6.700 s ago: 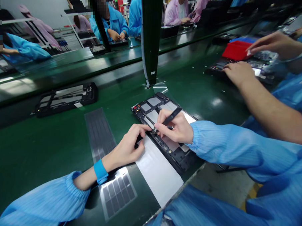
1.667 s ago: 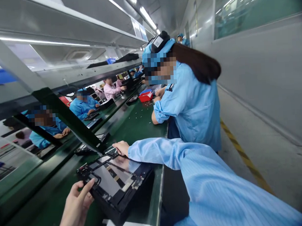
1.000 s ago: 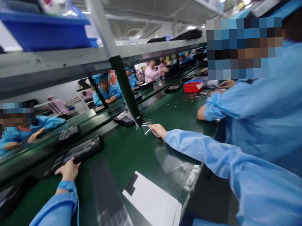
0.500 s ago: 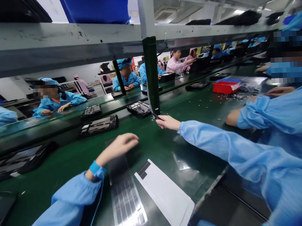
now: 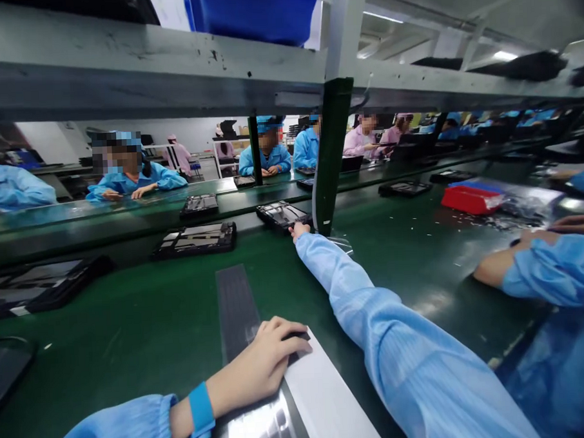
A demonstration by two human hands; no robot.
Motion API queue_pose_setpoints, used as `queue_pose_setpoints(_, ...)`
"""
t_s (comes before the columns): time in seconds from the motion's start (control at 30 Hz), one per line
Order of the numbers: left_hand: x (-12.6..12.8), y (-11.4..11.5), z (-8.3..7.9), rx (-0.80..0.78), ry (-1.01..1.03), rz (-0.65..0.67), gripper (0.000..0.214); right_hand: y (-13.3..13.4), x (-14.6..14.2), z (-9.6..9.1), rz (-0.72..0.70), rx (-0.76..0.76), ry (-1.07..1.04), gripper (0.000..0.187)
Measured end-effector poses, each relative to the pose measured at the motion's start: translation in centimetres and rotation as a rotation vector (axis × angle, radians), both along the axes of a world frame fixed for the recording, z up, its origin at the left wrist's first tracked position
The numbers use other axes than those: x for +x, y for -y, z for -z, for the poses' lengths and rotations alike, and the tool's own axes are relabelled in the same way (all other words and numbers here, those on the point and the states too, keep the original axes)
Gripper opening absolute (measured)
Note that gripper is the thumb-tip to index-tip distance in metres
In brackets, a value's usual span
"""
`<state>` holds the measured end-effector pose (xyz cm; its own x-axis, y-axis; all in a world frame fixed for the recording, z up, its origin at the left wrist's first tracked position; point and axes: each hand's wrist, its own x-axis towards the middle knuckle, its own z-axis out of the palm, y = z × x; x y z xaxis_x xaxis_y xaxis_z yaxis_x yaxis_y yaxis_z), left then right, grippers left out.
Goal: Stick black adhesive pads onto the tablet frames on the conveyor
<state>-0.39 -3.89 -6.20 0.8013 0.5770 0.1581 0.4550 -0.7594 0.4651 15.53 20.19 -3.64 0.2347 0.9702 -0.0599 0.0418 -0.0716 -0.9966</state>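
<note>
My left hand (image 5: 273, 349) rests palm down with its fingers apart over the top end of a long white sheet (image 5: 328, 392), on the dark strips there. Beside and partly under this hand is a clear film sheet (image 5: 237, 299) with dark strips. My right hand (image 5: 299, 230) reaches forward, its fingers closed at the near right corner of a black tray-like device housing (image 5: 282, 213) with grey parts inside. Part of that grip is hidden by the hand itself. A blue band (image 5: 201, 407) circles my left wrist.
A dark green post (image 5: 332, 159) stands just right of my right hand, under a grey shelf (image 5: 169, 76). More black housings (image 5: 196, 239) lie along the line to the left. At right are a red bin (image 5: 470, 199), scattered scraps and a co-worker's arm (image 5: 540, 266).
My right hand has moved from beside the post's base to the corner of the black housing. My left hand has come down onto the white sheet. The view has turned slightly left.
</note>
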Motion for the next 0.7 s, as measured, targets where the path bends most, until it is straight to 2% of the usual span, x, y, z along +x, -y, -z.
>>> queue_pose_setpoints(0.17,0.1,0.1,-0.2,-0.056,0.042,-0.026,0.022,-1.5,-2.8,-0.8,-0.012,-0.118,-0.166,0.034)
queue_pose_setpoints(0.23,0.1,0.1,-0.1,-0.068,0.043,-0.023,0.017,-0.8,-3.8,-1.3,-0.050,-0.142,-0.225,0.032)
queue_pose_setpoints(0.3,0.1,-0.1,0.0,-0.061,0.050,-0.010,0.018,1.0,-4.3,-1.5,-0.098,-0.169,-0.270,0.029)
queue_pose_setpoints(0.37,0.0,-0.4,0.4,-0.029,0.078,-0.013,0.020,3.9,-3.9,-1.5,-0.157,-0.207,-0.301,0.028)
queue_pose_setpoints(0.47,-0.2,-0.8,1.0,0.026,0.137,-0.065,0.019,9.9,-1.7,-1.5,-0.253,-0.276,-0.325,0.027)
queue_pose_setpoints(0.6,-0.2,-1.1,1.3,0.026,0.179,-0.127,0.014,18.5,3.7,-1.5,-0.374,-0.337,-0.222,0.037)
queue_pose_setpoints(0.7,-0.2,-1.1,1.1,0.019,0.208,-0.134,0.010,24.1,8.2,-0.8,-0.321,-0.339,-0.103,0.048)
